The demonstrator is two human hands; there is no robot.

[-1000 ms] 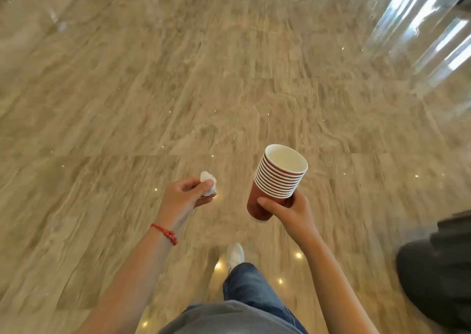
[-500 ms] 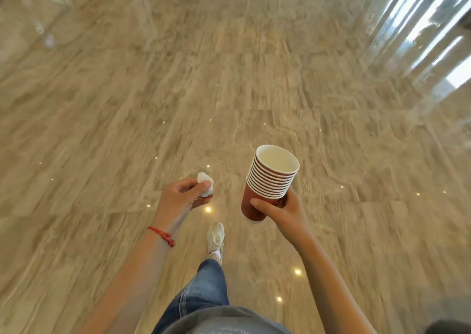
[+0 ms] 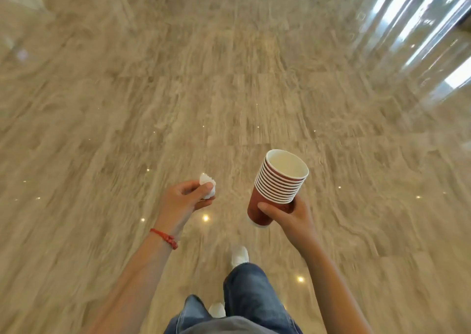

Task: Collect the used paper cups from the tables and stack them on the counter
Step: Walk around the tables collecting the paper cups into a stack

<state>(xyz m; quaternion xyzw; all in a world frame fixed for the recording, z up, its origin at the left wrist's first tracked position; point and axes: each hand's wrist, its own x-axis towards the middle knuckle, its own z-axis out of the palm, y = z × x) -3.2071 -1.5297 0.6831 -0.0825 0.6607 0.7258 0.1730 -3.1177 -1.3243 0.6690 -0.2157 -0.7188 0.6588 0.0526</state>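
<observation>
Red paper cups (image 3: 276, 188), nested in one stack with white rims, tilt in the right hand (image 3: 290, 215), whose fingers wrap the lowest cup. The left hand (image 3: 184, 199) pinches a crumpled white tissue (image 3: 208, 185); a red string bracelet (image 3: 165, 238) circles that wrist. Below, blue jeans (image 3: 248, 290) and white shoes (image 3: 239, 256) show. Polished beige marble floor (image 3: 127, 104) fills the view, mirroring ceiling lights and bright windows.

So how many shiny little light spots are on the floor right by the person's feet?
2: one light spot lies between the two hands, ahead of the white shoe; the other lies beside the jeans leg. Legs may hide more.
</observation>
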